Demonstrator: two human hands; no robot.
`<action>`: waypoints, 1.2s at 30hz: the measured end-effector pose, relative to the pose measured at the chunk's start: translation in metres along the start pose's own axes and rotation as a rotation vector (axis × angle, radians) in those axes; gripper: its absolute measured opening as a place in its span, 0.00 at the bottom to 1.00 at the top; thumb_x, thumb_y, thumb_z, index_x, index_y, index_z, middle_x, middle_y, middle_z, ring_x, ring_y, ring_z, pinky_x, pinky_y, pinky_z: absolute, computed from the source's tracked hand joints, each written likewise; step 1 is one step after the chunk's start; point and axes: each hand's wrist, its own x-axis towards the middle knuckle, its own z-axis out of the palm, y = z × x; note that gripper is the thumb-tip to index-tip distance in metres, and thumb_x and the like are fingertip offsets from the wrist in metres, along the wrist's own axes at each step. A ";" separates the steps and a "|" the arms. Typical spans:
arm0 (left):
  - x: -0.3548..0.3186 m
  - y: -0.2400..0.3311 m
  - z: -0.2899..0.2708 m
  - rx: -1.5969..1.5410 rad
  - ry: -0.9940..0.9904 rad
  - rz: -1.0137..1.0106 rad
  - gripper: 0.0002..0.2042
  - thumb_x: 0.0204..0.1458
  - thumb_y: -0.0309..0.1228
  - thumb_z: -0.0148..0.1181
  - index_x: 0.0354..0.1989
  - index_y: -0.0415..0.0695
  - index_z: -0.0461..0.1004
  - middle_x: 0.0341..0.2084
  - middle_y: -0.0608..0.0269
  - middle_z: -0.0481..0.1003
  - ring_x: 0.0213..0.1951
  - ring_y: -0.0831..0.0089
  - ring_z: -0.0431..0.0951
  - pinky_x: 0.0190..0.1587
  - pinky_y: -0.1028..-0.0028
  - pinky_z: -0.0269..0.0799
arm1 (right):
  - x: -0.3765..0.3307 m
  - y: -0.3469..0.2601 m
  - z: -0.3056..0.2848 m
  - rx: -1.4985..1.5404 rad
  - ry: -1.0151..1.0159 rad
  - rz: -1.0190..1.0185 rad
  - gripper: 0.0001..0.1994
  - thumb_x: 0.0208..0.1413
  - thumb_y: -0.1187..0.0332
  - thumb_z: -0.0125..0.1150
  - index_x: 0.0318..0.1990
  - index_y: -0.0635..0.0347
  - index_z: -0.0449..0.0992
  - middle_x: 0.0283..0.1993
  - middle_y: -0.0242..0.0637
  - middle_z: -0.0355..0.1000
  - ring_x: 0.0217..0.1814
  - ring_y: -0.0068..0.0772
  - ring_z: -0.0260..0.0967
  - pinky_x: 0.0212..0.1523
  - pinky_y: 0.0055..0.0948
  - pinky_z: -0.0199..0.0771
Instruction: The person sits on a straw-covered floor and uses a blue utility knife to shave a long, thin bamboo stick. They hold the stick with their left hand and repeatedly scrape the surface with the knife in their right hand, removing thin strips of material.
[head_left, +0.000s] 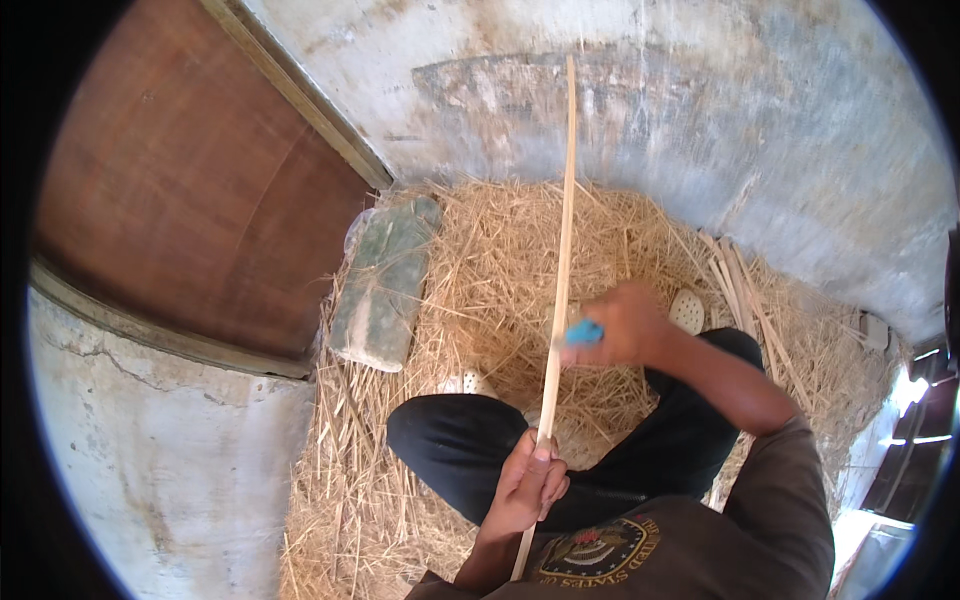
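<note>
1. Right hand (625,325) is motion-blurred; it grips a small blue-handled tool (584,332) against the stick. Tool's blade or working end can't be made out.
2. Lower end of the long thin bamboo stick (562,250) runs behind the left hand (530,485) and down to the shirt (690,540); its tip sits at the frame bottom, hard to see.
3. Feet are mostly hidden: two pale perforated sandals (687,310) show only partly from behind the black trousers (470,440), one near the right hand, one by the left knee.
4. Grey-green sack (385,285) lies on the straw (480,260) by the wall, wrapped in clear plastic; contents can't be told.
5. Bundle of split strips (735,275) lies on the straw at right, partly buried.
6. Right edge shows dark objects and bright glare, not identifiable.
7. Stick's long axis is near vertical in view, slightly tilted: far end points up at the grey plaster wall (700,110), near end toward the person's lap.
8. Left hand is closed around the stick low down, thumb on top.
9. Right hand is closed on the tool, pressed to the stick about midway.
10. Brown wooden door (190,190) at upper left, cut by the fisheye rim.
</note>
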 end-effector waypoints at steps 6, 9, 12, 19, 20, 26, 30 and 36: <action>-0.002 -0.001 0.001 -0.034 -0.029 -0.016 0.11 0.68 0.38 0.34 0.39 0.45 0.59 0.12 0.71 0.53 0.10 0.83 0.48 0.15 0.82 0.50 | 0.014 0.019 -0.008 -0.050 -0.032 0.154 0.38 0.45 0.26 0.50 0.14 0.57 0.75 0.10 0.40 0.64 0.14 0.41 0.67 0.19 0.40 0.66; -0.005 -0.002 0.000 -0.051 -0.027 -0.038 0.10 0.68 0.38 0.34 0.39 0.46 0.59 0.12 0.70 0.53 0.11 0.83 0.48 0.15 0.82 0.50 | 0.001 0.004 -0.009 0.022 -0.017 -0.026 0.37 0.49 0.28 0.49 0.16 0.56 0.76 0.11 0.39 0.65 0.14 0.38 0.66 0.20 0.37 0.65; -0.012 -0.002 0.003 -0.051 -0.035 -0.086 0.11 0.68 0.38 0.35 0.39 0.45 0.59 0.12 0.70 0.53 0.11 0.83 0.48 0.15 0.82 0.50 | 0.033 0.061 -0.022 -0.028 0.117 0.389 0.30 0.48 0.34 0.58 0.14 0.52 0.73 0.09 0.34 0.61 0.10 0.35 0.61 0.14 0.33 0.59; 0.000 -0.007 0.001 0.009 -0.042 -0.025 0.11 0.68 0.39 0.35 0.39 0.45 0.58 0.13 0.71 0.54 0.13 0.84 0.51 0.15 0.83 0.50 | -0.007 0.006 -0.013 0.102 -0.082 -0.010 0.34 0.46 0.28 0.53 0.15 0.53 0.75 0.11 0.35 0.65 0.13 0.35 0.64 0.18 0.35 0.63; 0.000 -0.005 0.001 0.023 -0.035 -0.026 0.11 0.68 0.39 0.35 0.39 0.44 0.58 0.13 0.71 0.54 0.13 0.84 0.52 0.15 0.83 0.50 | -0.004 0.011 -0.010 0.107 -0.041 0.004 0.35 0.45 0.27 0.53 0.14 0.53 0.74 0.11 0.35 0.64 0.13 0.35 0.64 0.18 0.35 0.62; 0.001 0.008 0.009 0.438 0.049 0.041 0.08 0.67 0.33 0.38 0.39 0.41 0.57 0.14 0.72 0.55 0.14 0.85 0.54 0.16 0.83 0.50 | 0.007 0.032 -0.007 0.020 0.092 -0.001 0.36 0.43 0.26 0.54 0.11 0.53 0.70 0.08 0.31 0.61 0.10 0.33 0.61 0.15 0.34 0.59; -0.003 0.005 0.009 0.292 0.020 0.050 0.08 0.67 0.33 0.39 0.39 0.42 0.57 0.14 0.72 0.56 0.14 0.85 0.54 0.15 0.82 0.50 | 0.024 0.047 -0.011 0.021 0.181 0.117 0.36 0.43 0.26 0.55 0.10 0.53 0.69 0.08 0.30 0.59 0.09 0.31 0.58 0.13 0.33 0.57; -0.008 0.002 0.003 0.194 0.004 0.022 0.09 0.67 0.36 0.37 0.40 0.44 0.57 0.14 0.70 0.56 0.12 0.84 0.54 0.12 0.82 0.50 | 0.023 0.046 -0.008 -0.061 0.225 0.058 0.36 0.42 0.25 0.54 0.10 0.52 0.67 0.07 0.29 0.56 0.08 0.31 0.57 0.12 0.33 0.56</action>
